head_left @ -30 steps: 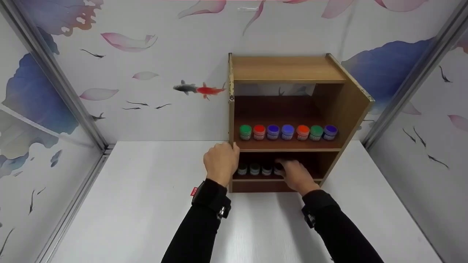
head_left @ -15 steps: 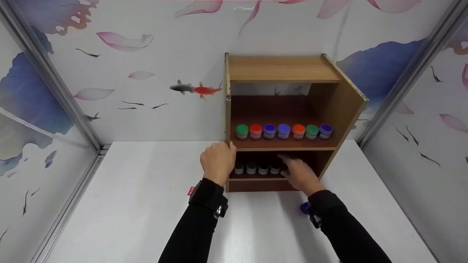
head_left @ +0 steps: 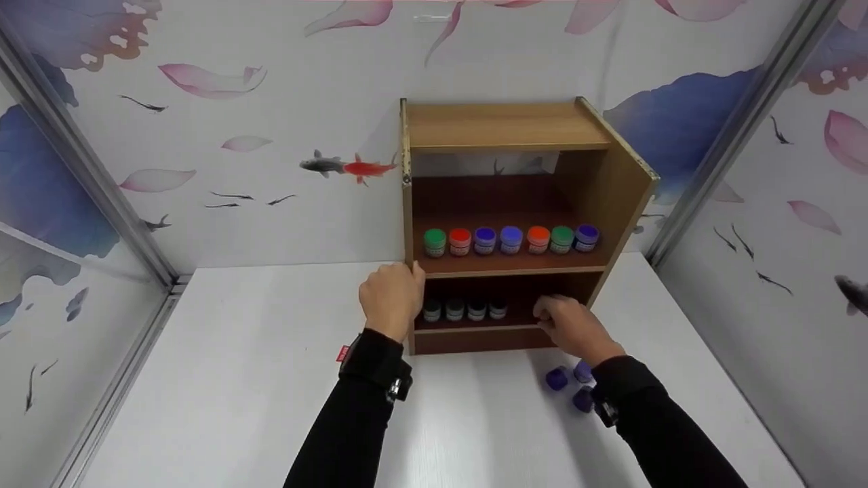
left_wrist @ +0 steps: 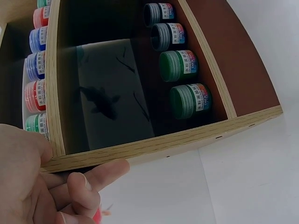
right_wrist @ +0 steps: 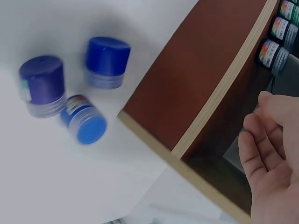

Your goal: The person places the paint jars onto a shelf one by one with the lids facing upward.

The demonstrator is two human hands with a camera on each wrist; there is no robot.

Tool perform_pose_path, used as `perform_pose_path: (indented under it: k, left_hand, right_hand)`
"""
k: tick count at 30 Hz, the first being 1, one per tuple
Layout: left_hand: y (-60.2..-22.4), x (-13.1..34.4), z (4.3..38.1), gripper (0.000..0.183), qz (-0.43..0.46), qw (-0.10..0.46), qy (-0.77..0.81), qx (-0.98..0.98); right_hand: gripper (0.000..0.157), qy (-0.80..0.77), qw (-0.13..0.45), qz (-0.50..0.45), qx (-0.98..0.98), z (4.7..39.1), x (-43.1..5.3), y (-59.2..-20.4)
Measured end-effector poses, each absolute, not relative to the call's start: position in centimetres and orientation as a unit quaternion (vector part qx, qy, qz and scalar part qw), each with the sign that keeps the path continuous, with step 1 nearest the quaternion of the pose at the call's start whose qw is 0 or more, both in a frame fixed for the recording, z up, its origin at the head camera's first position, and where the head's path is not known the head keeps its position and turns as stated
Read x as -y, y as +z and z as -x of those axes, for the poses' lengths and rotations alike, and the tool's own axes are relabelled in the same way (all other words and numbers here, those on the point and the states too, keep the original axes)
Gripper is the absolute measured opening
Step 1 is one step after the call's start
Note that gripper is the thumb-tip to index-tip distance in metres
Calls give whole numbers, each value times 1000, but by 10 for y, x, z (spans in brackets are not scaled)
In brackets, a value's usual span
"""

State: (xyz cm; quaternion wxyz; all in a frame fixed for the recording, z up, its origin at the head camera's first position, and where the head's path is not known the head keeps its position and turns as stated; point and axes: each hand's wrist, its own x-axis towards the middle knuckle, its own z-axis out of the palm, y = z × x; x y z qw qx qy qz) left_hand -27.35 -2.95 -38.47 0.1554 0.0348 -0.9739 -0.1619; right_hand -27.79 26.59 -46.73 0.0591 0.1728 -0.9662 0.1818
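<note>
My left hand (head_left: 393, 298) grips the left side panel of a small wooden shelf unit (head_left: 508, 127); the left wrist view shows fingers along the panel's outer face. My right hand (head_left: 576, 329) is at the right part of the lower compartment, fingers loosely curled with nothing between them, as the right wrist view shows. To its left, several dark paint jars (head_left: 498, 310) stand in a row; two have green lids (left_wrist: 179, 65) in the left wrist view. On the table below my right wrist are a purple jar (right_wrist: 42, 79), a dark blue jar (right_wrist: 108, 56) and a lighter blue jar (right_wrist: 84, 121), facing another way.
On the upper board stands a row of several paint jars (head_left: 510, 239) with green, red, blue and purple lids. The white table (head_left: 271, 379) extends to both sides of the unit. A printed white wall (head_left: 285, 122) rises behind it.
My right hand has left the rightmost dark jar and moved right. The blue and purple jars on the table have come into view. My left hand keeps its grip; the head view has shifted.
</note>
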Motion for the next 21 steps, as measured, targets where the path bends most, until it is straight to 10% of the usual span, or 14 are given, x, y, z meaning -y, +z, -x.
perform_pose_path:
  k: [21]
  left_hand:
    - [-385,29,274,53,-40,144,-165,975]
  right_hand:
    - [32,130,-135,-110,976,239,-297,-502]
